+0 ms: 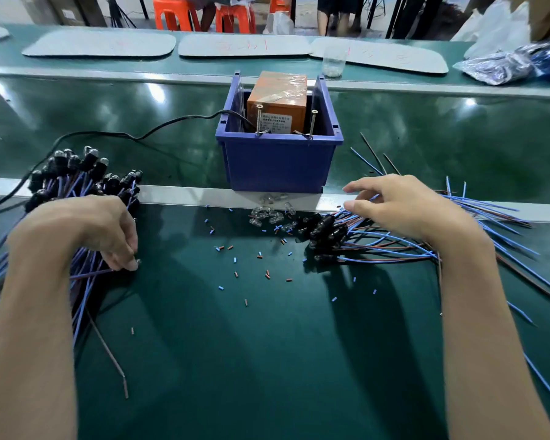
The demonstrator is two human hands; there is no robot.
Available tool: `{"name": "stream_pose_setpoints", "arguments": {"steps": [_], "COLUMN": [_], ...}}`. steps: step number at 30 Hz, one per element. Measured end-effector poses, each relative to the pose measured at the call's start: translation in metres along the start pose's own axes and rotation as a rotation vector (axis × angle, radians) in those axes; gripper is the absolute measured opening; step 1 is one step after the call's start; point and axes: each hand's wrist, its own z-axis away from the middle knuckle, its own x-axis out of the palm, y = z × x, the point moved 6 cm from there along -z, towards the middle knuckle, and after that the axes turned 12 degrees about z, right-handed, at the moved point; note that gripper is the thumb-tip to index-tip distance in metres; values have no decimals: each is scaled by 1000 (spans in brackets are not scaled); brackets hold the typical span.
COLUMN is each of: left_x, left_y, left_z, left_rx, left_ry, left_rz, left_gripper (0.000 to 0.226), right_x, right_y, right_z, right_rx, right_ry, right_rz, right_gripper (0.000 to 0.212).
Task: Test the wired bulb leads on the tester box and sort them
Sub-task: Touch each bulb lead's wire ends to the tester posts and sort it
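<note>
Many thin blue-sheathed leads (382,246) fan beneath the right hand (404,208).

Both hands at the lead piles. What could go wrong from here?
1. The right hand is over the tangled right pile; pulling one lead may drag others into the loose glass bulbs beside it.
2. The two screws on the tester box stand bare; a stray lead could bridge them.
3. The black cable runs past the left pile and may snag.
</note>
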Motion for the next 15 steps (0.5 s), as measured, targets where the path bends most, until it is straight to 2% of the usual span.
{"name": "stream_pose_setpoints", "arguments": {"steps": [2, 5, 7, 9, 11, 13, 15], "left_x": [-11, -31, -37, -33, -22, -6, 12], "left_y": [12, 41, 65, 86, 108, 130, 147], "left_z": [7, 34, 60, 86, 108, 125, 135], "left_rx": [85, 264, 437, 654, 884, 1079, 1204], "left_ry": [127, 461, 716, 877, 868, 730, 580], "left_rz": [-26, -71, 29, 203, 420, 651, 822], "left_gripper": [12, 9, 6, 8, 8, 9, 13], "right_x": [-6, -18, -21, -22, -20, -15, -8], "right_y": [-3, -14, -24, -37, -51, -68, -86], "right_z": [0, 3, 7, 10, 13, 16, 20], "right_rx": [-28, -100, -162, -233, -315, -414, -530], "right_ry": [69, 217, 267, 269, 232, 135, 35], "right_rz": [-36, -143, -292, -426, -546, -683, -782], "right_gripper": [31, 22, 16, 16, 24, 37, 36]}}
